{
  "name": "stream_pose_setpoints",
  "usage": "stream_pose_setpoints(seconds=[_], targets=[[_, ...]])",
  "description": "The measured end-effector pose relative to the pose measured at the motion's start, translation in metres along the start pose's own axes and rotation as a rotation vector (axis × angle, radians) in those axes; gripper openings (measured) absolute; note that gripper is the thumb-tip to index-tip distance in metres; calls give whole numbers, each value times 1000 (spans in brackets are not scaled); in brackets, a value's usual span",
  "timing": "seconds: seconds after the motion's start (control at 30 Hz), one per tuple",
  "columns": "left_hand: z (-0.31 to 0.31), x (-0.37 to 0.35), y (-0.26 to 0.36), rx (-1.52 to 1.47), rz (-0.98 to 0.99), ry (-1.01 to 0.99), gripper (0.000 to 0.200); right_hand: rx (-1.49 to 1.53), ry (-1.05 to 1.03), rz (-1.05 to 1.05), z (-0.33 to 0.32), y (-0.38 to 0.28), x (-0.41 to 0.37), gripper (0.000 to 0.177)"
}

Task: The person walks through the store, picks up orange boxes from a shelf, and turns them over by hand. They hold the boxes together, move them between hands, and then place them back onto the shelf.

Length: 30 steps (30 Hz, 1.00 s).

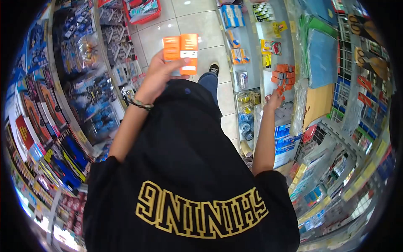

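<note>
Two orange and white boxes [189,44] are held side by side in my left hand [161,73], the thumb lying across their front. A bracelet circles that wrist. Over on the right, my right hand [273,101] reaches to the shelf at the lower edge of a pile of small orange boxes [284,77]. Its fingers are bent close to the lowest orange pieces, and what they grip, if anything, is too small to make out.
Shelves of packaged goods [82,54] line the left side. On the right are shelf compartments with blue and yellow packs [232,16], blue folders [322,59] and hanging scissors [365,61]. A red basket [145,17] stands on the tiled floor [197,25].
</note>
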<state>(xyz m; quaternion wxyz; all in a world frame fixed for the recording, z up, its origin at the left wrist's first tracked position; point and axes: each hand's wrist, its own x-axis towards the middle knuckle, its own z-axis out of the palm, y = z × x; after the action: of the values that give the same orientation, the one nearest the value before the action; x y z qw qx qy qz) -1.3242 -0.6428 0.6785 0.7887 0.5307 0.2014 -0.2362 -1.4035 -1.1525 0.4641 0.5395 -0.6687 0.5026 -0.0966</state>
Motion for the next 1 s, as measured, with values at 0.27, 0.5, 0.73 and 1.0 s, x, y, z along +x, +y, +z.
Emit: stream_pose_setpoints(seconds=[0.27, 0.5, 0.73, 1.0], targets=[[-7, -22, -4, 23, -7, 249, 33, -747, 271, -449, -8, 34, 129, 52], [17, -24, -13, 29, -48, 308, 32, -875, 339, -547, 5, 44, 147, 51], [39, -22, -17, 12, -40, 312, 35, -758, 149, -218, 13, 14, 142, 80], [43, -27, -28, -120, 41, 301, 38, -719, 286, -149, 21, 33, 162, 75]])
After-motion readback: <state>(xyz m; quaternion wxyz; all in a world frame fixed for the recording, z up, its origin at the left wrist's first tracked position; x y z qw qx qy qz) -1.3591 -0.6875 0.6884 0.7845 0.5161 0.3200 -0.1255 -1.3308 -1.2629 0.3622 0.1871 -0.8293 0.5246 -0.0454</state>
